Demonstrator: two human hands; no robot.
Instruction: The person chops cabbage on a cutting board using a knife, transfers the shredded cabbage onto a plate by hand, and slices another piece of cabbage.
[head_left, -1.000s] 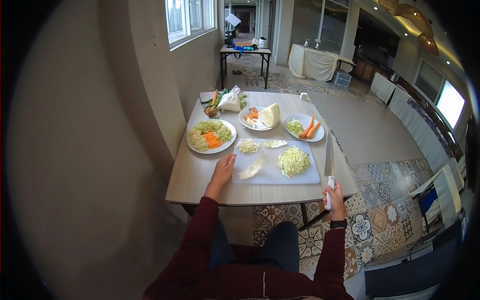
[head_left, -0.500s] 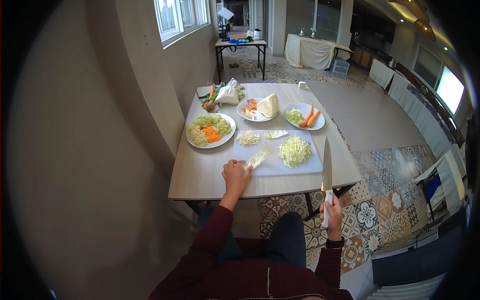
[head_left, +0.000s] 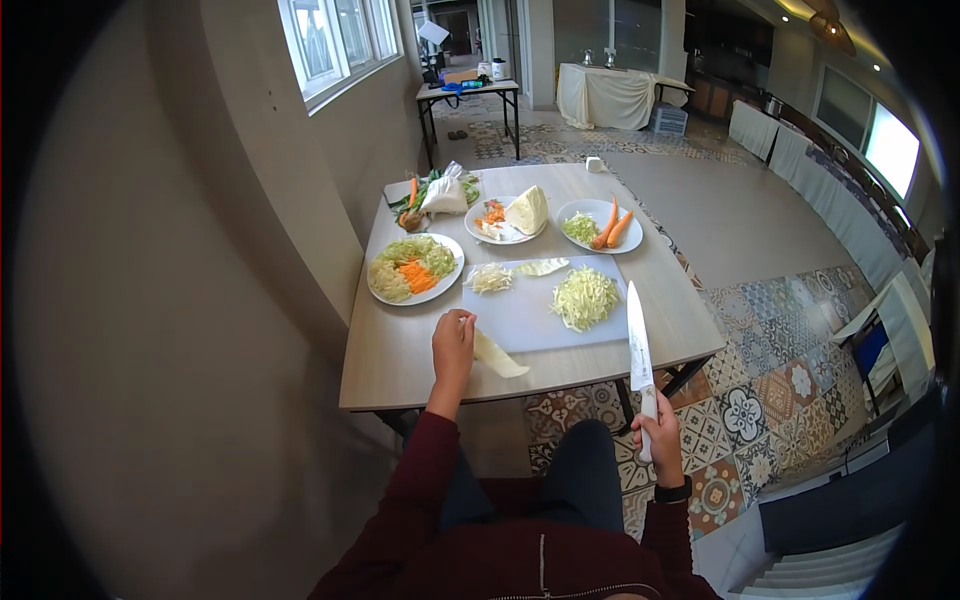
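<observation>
Your left hand [head_left: 453, 350] pinches leaf [head_left: 500, 357], fingers closed on one end; your right hand [head_left: 658, 437] grips knife [head_left: 640, 345], fingers wrapped. Blade marking [head_left: 642, 353] too small to read.

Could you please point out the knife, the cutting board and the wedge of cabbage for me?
Knife [head_left: 639, 345]: head view, on the blade.
Cutting board [head_left: 520, 315]: head view, on its bare middle.
Wedge of cabbage [head_left: 527, 211]: head view, on its pale side.

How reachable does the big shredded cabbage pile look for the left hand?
Probably yes: the cutting board is bare between the left hand and the big pile. But it holds a cabbage leaf, likely to be put down first.
</observation>
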